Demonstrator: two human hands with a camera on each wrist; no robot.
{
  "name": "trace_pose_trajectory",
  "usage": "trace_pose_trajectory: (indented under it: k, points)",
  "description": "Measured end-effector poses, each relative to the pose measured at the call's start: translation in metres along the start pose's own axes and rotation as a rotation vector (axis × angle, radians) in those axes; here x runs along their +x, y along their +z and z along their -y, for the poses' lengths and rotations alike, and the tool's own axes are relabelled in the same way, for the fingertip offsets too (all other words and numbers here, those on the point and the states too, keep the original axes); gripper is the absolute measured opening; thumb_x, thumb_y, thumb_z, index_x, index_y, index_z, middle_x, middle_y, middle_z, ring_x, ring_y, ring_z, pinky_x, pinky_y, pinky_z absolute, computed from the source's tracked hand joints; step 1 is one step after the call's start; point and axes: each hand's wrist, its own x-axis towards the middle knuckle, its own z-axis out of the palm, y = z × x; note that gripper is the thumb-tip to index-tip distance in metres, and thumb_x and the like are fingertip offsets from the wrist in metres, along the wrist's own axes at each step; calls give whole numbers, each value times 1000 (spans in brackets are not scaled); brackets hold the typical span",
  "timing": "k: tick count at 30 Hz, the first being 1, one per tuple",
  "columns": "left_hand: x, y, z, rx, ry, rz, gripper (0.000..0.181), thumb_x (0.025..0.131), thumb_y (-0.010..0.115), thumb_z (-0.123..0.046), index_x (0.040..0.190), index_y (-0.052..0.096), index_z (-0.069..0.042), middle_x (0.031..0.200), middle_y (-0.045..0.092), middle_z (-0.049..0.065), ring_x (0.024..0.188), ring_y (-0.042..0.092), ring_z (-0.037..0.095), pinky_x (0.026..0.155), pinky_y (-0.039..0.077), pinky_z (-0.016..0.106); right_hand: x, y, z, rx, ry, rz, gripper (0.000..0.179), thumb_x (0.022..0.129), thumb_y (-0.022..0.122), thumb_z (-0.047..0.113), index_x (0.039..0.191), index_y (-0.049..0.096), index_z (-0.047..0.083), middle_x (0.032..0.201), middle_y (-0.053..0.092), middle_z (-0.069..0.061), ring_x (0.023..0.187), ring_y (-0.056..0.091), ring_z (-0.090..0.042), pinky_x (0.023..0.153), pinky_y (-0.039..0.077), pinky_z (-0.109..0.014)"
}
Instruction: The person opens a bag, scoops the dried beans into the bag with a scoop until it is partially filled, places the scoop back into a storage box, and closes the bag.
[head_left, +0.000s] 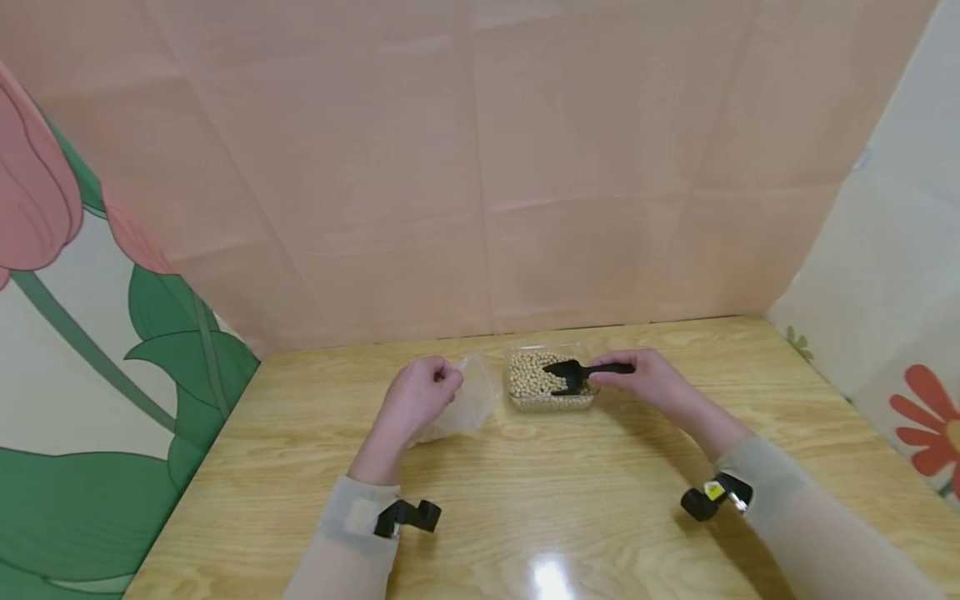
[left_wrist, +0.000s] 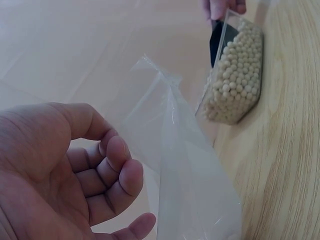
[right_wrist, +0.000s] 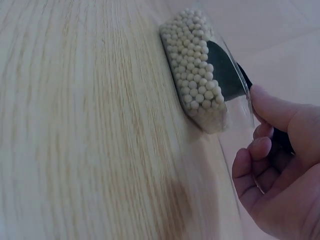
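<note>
Scooping looks to be at an early stage: the black scoop (head_left: 574,375) has its blade in among the pale round beads (head_left: 532,373), and the bulk of them lie in the clear plastic container (head_left: 553,404). No beads show through the film of the clear plastic bag (head_left: 468,400), so, as far as these views tell, moving any of them out of the container is left to do.

The container stands upright on the wood-grain table (head_left: 510,492), between the left hand (head_left: 422,396) and the right hand (head_left: 648,379). Its beads reach highest toward its left end and drop lower at the right end, where the scoop sits; through the walls they show packed down to the base. The bag is just left of the container, its film creased; whether its mouth is parted cannot be told.

The right hand's fingers are closed narrowly round the scoop's handle, near the container's right edge. The left hand's fingers are curled in, thumb and forefinger seeming to pinch the bag's edge
</note>
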Motion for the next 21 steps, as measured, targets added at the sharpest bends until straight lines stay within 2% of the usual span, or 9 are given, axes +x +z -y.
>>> trace_pose_trajectory:
  k: [8,14,21]
  points:
    - [-1,0,0,-3,2,1,27,110,59,-23,89,72,-11,77,67,3,59,46,19,58,40,35,-2,-4,-6,12,-15,28,50,100,81,47,140,76,16,156,61,-17,133,62,-32,108,48,-50]
    - [-1,0,0,-15,-2,1,27,109,59,-22,89,72,-11,76,66,3,58,45,19,57,39,35,-2,-3,-5,33,-2,27,50,101,80,46,141,76,15,155,62,-16,133,61,-31,108,48,-48]
    - [-1,0,1,-6,6,0,25,109,59,-22,92,73,-11,78,67,2,59,45,19,57,40,35,-5,1,-8,97,18,-1,50,101,81,43,140,75,12,146,68,-15,118,64,-28,99,51,-43]
